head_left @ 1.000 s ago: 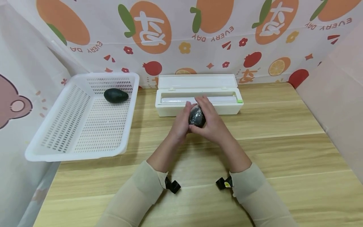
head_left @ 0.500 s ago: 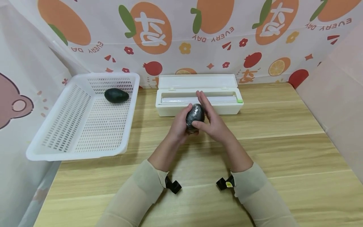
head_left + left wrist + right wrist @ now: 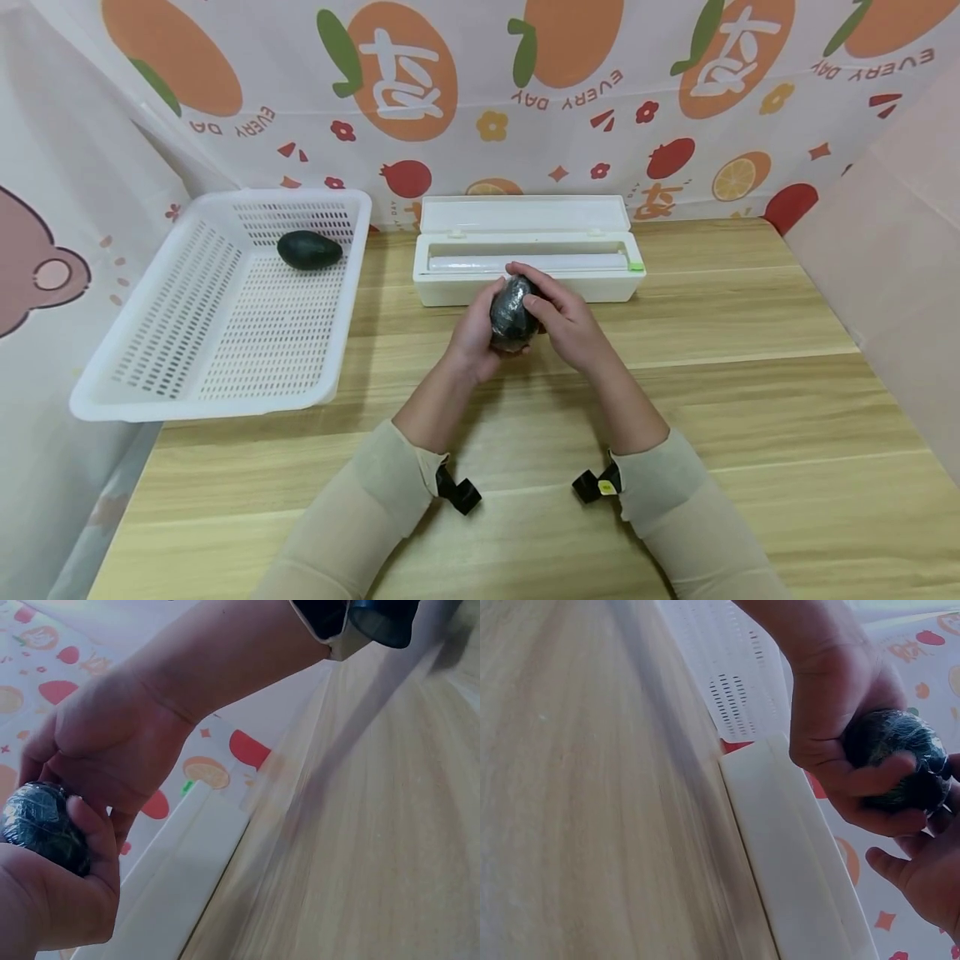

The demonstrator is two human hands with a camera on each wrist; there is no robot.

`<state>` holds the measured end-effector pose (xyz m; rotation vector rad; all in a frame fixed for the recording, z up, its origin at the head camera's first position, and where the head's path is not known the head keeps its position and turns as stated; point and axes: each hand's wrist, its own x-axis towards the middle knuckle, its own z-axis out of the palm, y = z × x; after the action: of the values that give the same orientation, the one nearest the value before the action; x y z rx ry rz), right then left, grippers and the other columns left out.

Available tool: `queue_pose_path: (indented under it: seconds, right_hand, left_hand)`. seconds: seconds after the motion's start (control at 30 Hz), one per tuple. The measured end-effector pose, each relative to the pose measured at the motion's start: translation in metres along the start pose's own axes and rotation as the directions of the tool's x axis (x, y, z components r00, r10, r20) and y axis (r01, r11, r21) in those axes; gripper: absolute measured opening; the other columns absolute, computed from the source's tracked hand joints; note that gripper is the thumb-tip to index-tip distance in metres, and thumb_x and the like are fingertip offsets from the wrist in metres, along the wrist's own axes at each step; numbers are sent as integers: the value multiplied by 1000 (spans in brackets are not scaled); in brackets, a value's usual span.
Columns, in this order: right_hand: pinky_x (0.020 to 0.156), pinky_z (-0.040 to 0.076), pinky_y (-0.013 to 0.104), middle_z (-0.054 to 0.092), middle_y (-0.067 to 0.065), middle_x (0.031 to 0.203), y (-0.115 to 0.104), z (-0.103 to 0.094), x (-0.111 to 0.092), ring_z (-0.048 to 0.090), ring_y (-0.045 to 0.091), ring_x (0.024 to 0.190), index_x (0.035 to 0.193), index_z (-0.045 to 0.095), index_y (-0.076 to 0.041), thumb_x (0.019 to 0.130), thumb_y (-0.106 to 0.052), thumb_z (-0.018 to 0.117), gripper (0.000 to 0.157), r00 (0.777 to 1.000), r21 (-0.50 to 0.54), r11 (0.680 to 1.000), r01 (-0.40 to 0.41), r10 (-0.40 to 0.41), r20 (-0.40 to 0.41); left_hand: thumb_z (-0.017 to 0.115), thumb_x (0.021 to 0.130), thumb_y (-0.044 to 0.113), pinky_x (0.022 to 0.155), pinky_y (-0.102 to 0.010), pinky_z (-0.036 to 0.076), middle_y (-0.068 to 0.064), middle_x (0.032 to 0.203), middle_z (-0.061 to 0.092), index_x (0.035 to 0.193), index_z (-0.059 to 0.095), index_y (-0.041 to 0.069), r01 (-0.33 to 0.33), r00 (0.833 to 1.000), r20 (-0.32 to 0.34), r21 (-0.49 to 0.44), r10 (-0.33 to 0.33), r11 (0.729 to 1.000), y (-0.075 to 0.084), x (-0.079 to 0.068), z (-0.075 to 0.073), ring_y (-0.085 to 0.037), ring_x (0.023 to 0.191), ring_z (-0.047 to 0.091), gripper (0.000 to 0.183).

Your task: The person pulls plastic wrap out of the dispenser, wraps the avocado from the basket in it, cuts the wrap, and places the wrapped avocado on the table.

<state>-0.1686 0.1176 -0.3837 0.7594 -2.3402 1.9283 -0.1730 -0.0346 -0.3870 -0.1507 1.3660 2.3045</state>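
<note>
A dark avocado [image 3: 513,315] in shiny cling film stands raised between both hands, in front of the white box. My left hand [image 3: 473,337] grips it from the left, and its fingers show curled round the avocado [image 3: 896,761] in the right wrist view. From the right, my right hand [image 3: 567,323] holds its upper part, with bent fingers over the far end and the thumb on the near face. In the left wrist view the glossy wrapped avocado [image 3: 45,825] sits between the two hands. Part of its underside is hidden by the left hand.
Behind the hands a long white cling film box [image 3: 525,289] stands with its lid raised, a film roll [image 3: 480,263] inside and a green piece [image 3: 636,267] at its right end. At left, a white perforated basket [image 3: 258,350] contains another avocado [image 3: 309,250].
A second ago both hands cupped the avocado. Then the right fingers straightened and stood off its far side, and now they are bent over it again. More of its wrapped face shows.
</note>
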Motion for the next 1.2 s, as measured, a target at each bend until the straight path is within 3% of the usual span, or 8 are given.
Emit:
queue_pose_path:
  seconds: [0.17,0.37,0.5,0.67,0.83,0.9,1.07,1.2]
  right_hand:
    - [116,32,40,52,2,146,0,-2,0,42,13,138,144,50,-14,102,-14,47,42,1000,-16,1000,3,-3,9]
    - [107,40,41,56,12,137,-1,-3,1,51,19,126,140,51,-2,100,-11,52,41,999,22,1000,19,-20,25]
    - [107,40,42,53,19,139,0,-3,2,50,21,125,140,50,-2,101,-12,51,41,999,30,999,11,-12,30]
    - [109,38,44,48,18,145,0,-4,0,48,22,129,143,49,-8,103,-21,51,43,999,9,999,-50,50,8]
    - [96,46,34,55,19,129,0,-4,-1,55,21,110,147,45,-13,102,-22,54,46,997,18,997,-70,70,-39]
    - [89,47,31,57,17,120,1,-5,-1,56,22,102,147,42,-13,101,-18,56,49,996,23,998,-61,62,-61]
    - [100,45,39,61,16,123,4,-5,0,58,23,112,143,43,-10,98,-17,61,49,993,1,998,-61,61,-99]
    - [110,39,45,59,10,133,5,-6,-1,53,21,126,136,50,-11,99,-28,60,42,995,-39,998,-57,54,-80]
  left_hand:
    - [38,103,46,60,-34,53,-7,112,57,124,54,23,37,999,6,-54,-37,998,-1,1,1,-22,83,62,36]
    - [36,101,34,59,-31,53,-4,108,58,117,54,19,71,992,107,-101,-60,992,0,1,0,-20,83,59,29]
    - [32,104,35,60,-31,53,-4,110,56,124,51,18,84,985,156,-111,-66,990,-1,1,-1,-18,85,57,33]
    - [28,104,53,73,-35,56,-6,119,54,130,47,19,80,990,121,-102,-67,992,-1,1,1,-19,95,59,48]
    - [29,101,60,72,-41,57,-6,109,57,99,49,15,-13,1000,26,-73,15,997,0,1,3,-20,91,61,49]
    - [28,102,59,69,-40,57,-6,104,59,95,51,14,-54,999,3,-14,54,998,1,0,4,-19,88,61,51]
    - [21,101,62,64,-38,58,-8,98,62,109,56,8,-76,997,11,171,76,982,4,-3,3,-20,80,64,65]
    - [27,105,51,61,-38,58,-11,104,59,123,52,2,-56,998,-12,161,58,985,6,-2,2,-20,80,63,58]
